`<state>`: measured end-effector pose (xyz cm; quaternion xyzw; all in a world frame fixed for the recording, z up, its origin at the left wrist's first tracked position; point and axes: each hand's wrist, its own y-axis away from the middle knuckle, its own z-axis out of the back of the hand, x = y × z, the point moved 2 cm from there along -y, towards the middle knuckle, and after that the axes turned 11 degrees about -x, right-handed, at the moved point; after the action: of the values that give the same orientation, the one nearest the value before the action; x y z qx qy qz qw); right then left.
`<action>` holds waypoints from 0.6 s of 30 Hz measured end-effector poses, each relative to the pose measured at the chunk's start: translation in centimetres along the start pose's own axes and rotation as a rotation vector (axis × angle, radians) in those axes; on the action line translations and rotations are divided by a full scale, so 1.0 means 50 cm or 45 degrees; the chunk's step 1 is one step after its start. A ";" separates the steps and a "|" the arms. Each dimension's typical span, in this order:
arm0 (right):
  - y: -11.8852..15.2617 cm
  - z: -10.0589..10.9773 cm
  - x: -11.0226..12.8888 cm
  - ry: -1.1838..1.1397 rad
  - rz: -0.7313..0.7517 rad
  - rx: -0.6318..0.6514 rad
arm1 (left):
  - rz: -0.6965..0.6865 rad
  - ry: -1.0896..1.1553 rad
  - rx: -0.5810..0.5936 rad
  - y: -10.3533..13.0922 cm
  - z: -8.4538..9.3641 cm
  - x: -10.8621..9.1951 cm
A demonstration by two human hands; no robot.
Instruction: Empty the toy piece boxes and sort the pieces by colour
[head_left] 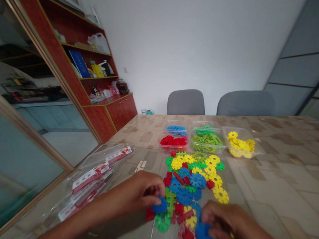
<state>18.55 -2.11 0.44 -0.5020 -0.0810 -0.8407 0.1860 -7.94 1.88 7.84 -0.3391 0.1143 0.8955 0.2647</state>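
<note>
My left hand (150, 189) pinches a blue plastic disc (160, 206) between thumb and fingers, just over the left side of a mixed heap of toy pieces. At the heap's lower right, my right hand (220, 221) is closed on another blue disc (204, 234), slightly blurred. Between and beyond the hands lie notched blue discs (185, 196), yellow discs (221, 195), a green disc (163, 222), small red blocks (210, 184) and a light-green lattice piece (170, 200). My right hand hides some of the pieces near it.
Behind the heap stand clear plastic tubs: one with red pieces (173, 142), one with light-green pieces (207, 141), one with yellow discs (239, 145), and one with blue pieces (176, 130). Plastic packaging with printed cards (90, 178) lies at the left. Grey chairs (186, 102) face the table.
</note>
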 end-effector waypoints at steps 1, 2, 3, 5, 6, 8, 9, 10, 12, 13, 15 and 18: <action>-0.015 0.000 0.006 -0.043 -0.023 -0.013 | -0.013 0.072 -0.021 -0.022 -0.003 -0.005; -0.028 0.001 0.010 -0.064 -0.031 -0.035 | -0.039 0.144 -0.022 -0.043 -0.010 -0.012; -0.037 0.005 0.012 -0.064 -0.030 -0.064 | -0.069 0.204 -0.005 -0.063 -0.021 -0.018; -0.044 0.018 0.008 -0.013 0.009 -0.125 | -0.121 0.264 0.072 -0.097 -0.049 -0.030; -0.042 0.028 0.003 0.019 0.029 -0.153 | -0.139 0.251 0.112 -0.110 -0.064 -0.035; -0.034 0.051 -0.013 0.083 0.034 -0.185 | -0.173 0.125 0.160 -0.127 -0.093 -0.041; -0.029 0.062 -0.021 0.126 0.041 -0.189 | -0.197 0.027 0.167 -0.131 -0.105 -0.042; -0.025 0.072 -0.027 0.173 0.053 -0.183 | -0.225 -0.077 0.167 -0.133 -0.114 -0.044; -0.022 0.086 -0.035 0.257 0.087 -0.152 | -0.277 -0.255 0.148 -0.134 -0.128 -0.045; -0.022 0.091 -0.035 0.287 0.114 -0.139 | -0.293 -0.315 0.139 -0.134 -0.133 -0.045; -0.026 0.095 -0.032 0.323 0.157 -0.122 | -0.298 -0.377 0.131 -0.133 -0.141 -0.048; -0.031 0.096 -0.026 0.368 0.177 -0.095 | -0.281 -0.406 0.139 -0.133 -0.153 -0.054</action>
<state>22.40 1.14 1.69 -0.3867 0.0127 -0.8918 0.2346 1.63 3.41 3.80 -0.1886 0.0815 0.8959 0.3939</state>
